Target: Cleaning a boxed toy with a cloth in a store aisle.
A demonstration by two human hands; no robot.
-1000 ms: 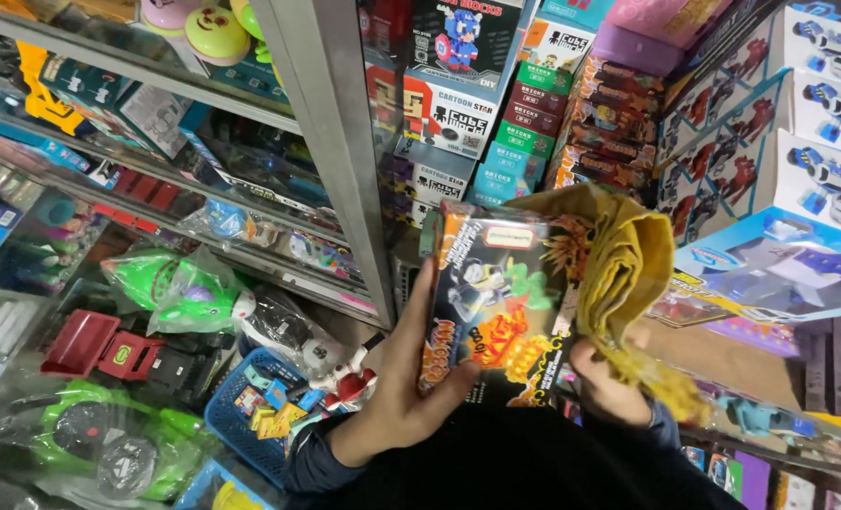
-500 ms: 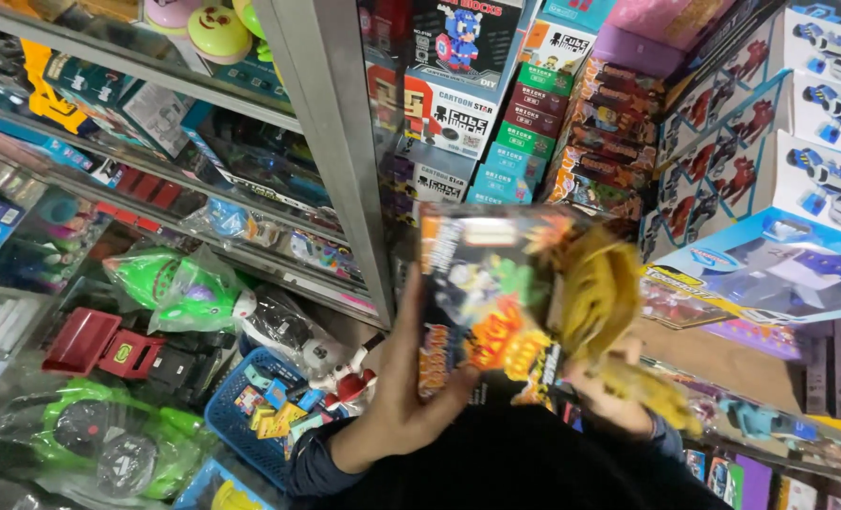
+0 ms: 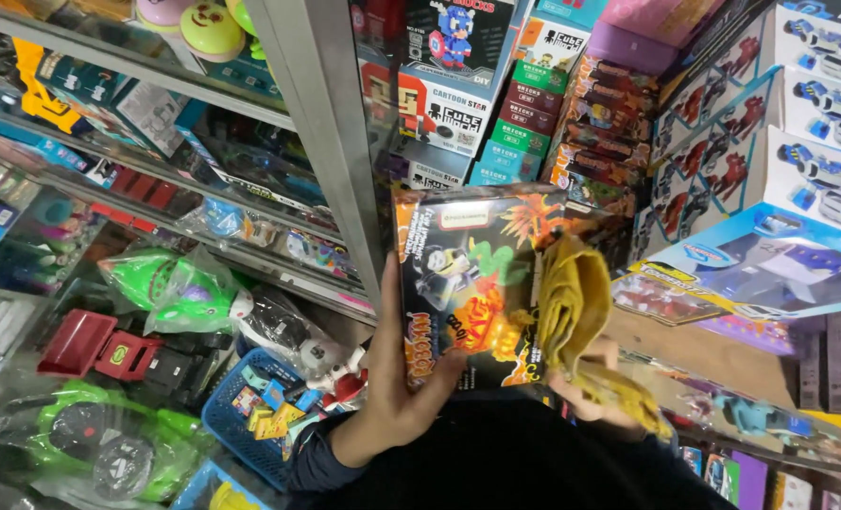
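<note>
close before crowded shelves (image 3: pixel 326 142), both hands grip: left (image 3: pixel 397 378) toy box (image 3: pixel 472 283), right (image 3: pixel 581 392) yellow cloth (image 3: pixel 572 302).

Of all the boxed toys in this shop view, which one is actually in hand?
The dark toy box with orange and green artwork. The left hand grips its left edge and the right hand presses a yellow cloth on its right side; all other boxes sit on shelves.

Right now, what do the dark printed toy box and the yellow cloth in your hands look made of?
Dark printed toy box: apparently cardboard under glossy film; flat faces, glare along the top. Yellow cloth: soft matte fabric, draping in folds over the box edge, held by the right hand. Left hand grips the box.
</note>
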